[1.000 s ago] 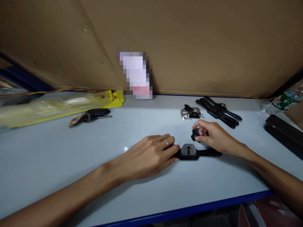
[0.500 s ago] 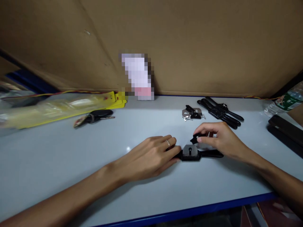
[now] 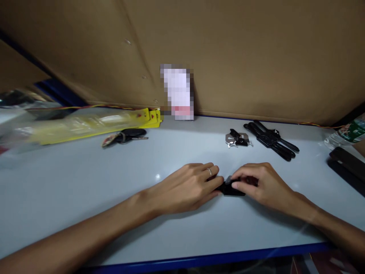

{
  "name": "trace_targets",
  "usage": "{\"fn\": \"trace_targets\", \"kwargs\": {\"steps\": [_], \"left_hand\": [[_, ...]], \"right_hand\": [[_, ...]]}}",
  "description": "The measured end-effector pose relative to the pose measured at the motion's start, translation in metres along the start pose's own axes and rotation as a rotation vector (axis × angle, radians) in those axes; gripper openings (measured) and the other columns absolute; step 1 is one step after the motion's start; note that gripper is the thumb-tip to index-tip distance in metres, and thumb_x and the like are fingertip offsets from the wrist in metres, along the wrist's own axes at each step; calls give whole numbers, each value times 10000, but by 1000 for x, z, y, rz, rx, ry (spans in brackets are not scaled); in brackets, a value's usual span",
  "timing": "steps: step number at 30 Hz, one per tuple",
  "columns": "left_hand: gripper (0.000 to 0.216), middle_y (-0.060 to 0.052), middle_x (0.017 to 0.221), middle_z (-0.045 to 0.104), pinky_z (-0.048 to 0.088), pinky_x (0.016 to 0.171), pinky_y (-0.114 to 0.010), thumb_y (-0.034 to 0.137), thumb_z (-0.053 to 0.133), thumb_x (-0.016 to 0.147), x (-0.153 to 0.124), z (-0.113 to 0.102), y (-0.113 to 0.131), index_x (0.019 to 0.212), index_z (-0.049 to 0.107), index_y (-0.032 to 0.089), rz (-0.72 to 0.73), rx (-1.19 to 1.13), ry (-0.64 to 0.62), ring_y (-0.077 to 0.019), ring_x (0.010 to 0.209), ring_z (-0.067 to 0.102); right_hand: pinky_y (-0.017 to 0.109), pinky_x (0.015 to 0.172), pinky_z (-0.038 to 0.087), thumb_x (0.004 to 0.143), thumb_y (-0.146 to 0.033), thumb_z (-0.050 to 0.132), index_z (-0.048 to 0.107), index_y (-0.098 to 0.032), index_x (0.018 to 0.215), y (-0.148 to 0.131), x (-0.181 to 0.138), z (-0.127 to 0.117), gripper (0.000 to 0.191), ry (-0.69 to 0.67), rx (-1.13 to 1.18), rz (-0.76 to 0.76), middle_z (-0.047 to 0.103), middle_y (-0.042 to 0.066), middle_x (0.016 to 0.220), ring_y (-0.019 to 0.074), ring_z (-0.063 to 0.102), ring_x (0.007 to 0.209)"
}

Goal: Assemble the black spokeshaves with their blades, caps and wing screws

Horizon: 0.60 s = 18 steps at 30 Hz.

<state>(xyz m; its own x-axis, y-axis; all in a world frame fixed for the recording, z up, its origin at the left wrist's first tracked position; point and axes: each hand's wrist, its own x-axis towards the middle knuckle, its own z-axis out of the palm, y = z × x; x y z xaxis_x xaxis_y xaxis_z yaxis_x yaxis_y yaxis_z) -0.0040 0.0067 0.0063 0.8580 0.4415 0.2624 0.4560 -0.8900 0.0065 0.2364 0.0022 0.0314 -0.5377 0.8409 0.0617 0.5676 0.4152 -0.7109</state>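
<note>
A black two-handled tool [image 3: 231,188] lies on the white table [image 3: 85,179] between my hands, mostly covered by them. My left hand [image 3: 190,187] lies over its left handle, fingers curled round it, a ring on one finger. My right hand [image 3: 261,183] covers the tool's middle and right handle, fingertips pressing a small black piece onto its body. Only a short dark stretch of the tool shows between the two hands.
Behind, several black tools of the same kind [image 3: 270,140] lie in a pile, with small metal plates and black parts [image 3: 238,139] to their left. A key bunch [image 3: 125,136], yellow packets [image 3: 94,122], a bottle [image 3: 346,134] and a dark case [image 3: 346,164] lie around. Cardboard walls the back.
My right hand carried the small black piece down from behind the tool onto its middle, now covering the metal plate and right handle. The left hand stayed on the left handle.
</note>
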Motion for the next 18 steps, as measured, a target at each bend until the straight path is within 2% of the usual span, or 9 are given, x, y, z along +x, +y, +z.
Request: {"fn": "trace_targets", "kwargs": {"steps": [3,5,7,9,13,16,18], "left_hand": [[197,-36,883,617,471,606,-313,276,468,1044,0,-1,0,977,617,167,2,12,8,-169,713,564],[201,-35,880,620,465,600,-307,276,470,1044,0,-1,0,973,622,166,3,4,11,-163,702,559],[209,-33,874,619,458,596,-302,277,468,1046,0,-1,0,959,621,165,6,-4,19,-157,691,554],[210,-31,873,617,456,599,-303,274,466,1047,0,-1,0,952,618,166,7,-3,17,-157,690,553],[186,-30,882,618,463,610,-315,278,479,1044,1,-1,0,962,607,170,1,5,-2,-168,701,559],[191,-30,883,615,466,612,-317,284,481,1045,1,-1,0,950,602,171,0,3,-5,-170,710,562],[205,-32,879,611,466,605,-317,283,470,1048,1,0,0,945,605,168,4,7,4,-170,715,563]], "right_hand": [[310,667,443,933,-215,592,735,-216,880,20,8,-11,153,149,-106,-24,718,14,822,158,605,692],[346,719,462,937,-217,557,737,-210,1021,38,16,-19,199,289,-289,-17,698,47,884,193,616,752],[375,743,470,941,-219,537,687,-200,1242,55,22,-25,337,294,-444,27,657,82,960,228,621,807],[383,741,467,962,-243,514,646,-210,1319,65,26,-29,382,225,-539,63,626,104,1029,242,619,832],[364,725,450,964,-213,485,685,-205,1120,66,26,-33,254,132,-580,72,644,102,1018,236,616,821],[350,709,425,919,-141,483,651,-205,937,58,22,-37,180,100,-589,71,675,88,931,234,615,806],[344,690,404,890,-128,500,620,-210,903,55,19,-40,146,91,-598,77,683,77,891,235,611,787]]}}
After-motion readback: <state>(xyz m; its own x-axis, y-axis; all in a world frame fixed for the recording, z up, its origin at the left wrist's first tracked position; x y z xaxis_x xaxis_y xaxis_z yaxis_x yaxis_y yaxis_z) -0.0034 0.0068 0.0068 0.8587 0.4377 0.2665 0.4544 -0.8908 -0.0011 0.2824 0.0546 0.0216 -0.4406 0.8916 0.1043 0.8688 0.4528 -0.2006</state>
